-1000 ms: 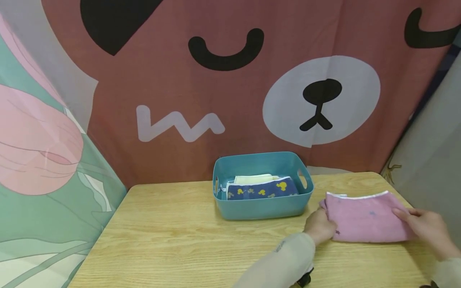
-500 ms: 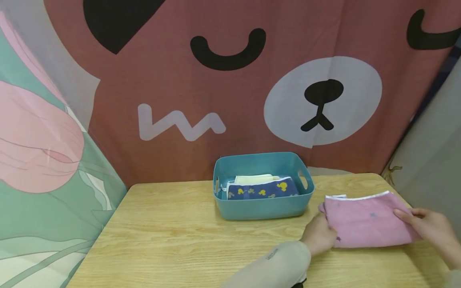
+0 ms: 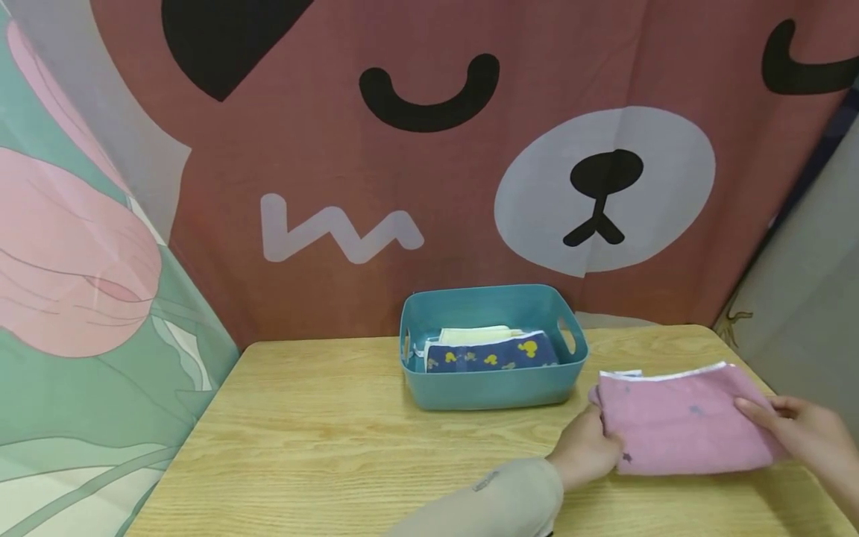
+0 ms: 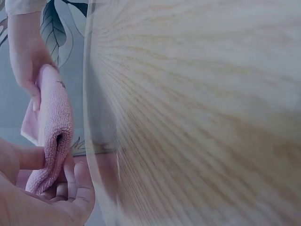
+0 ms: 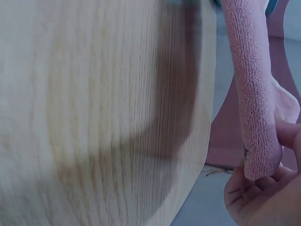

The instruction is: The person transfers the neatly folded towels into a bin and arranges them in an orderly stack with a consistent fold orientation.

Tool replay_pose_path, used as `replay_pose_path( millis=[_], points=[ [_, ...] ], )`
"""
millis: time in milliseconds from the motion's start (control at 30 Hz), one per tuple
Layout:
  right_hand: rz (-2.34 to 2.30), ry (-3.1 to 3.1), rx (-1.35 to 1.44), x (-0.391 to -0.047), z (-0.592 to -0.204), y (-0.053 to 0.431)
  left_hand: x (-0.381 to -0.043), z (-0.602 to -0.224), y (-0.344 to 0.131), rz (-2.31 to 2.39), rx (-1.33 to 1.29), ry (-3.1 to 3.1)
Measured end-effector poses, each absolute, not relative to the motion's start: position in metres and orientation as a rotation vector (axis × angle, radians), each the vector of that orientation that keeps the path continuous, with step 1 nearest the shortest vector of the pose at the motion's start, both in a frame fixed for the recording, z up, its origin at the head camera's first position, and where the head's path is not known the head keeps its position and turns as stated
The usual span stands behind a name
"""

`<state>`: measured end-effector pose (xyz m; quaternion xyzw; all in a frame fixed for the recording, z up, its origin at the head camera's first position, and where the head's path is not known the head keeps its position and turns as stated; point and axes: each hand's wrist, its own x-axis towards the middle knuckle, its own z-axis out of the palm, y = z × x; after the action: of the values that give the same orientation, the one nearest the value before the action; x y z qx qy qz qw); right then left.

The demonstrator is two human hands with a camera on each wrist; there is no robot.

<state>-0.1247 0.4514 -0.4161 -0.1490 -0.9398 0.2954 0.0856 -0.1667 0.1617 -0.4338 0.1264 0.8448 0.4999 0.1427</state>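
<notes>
A folded pink towel with a white edge and small grey marks is held between both hands at the right of the head view. My left hand pinches its left end, thumb in front and fingers behind. At the right end, my right hand grips it with the thumb on the front face. In the left wrist view the terry fold of the towel lies between thumb and curled fingers. The right wrist view shows the towel's rounded fold over the right fingers, above the tabletop.
A teal basket with handle holes stands at the back of the wooden table. Inside it are a navy cloth with yellow figures and a pale yellow cloth. A printed bear curtain hangs behind.
Both hands have brought the pink towel a little nearer to the front of the table, with its left end shifting slightly left. The basket and its cloths stay in place.
</notes>
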Motion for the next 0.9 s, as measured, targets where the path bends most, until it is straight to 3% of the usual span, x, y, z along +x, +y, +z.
replay_pose_path(
  millis=[900],
  points=[
    [1.135, -2.584, -0.469, -0.092, -0.4, 0.396, -0.152, -0.422, 0.121, 1.663, 0.438, 2.304]
  ],
)
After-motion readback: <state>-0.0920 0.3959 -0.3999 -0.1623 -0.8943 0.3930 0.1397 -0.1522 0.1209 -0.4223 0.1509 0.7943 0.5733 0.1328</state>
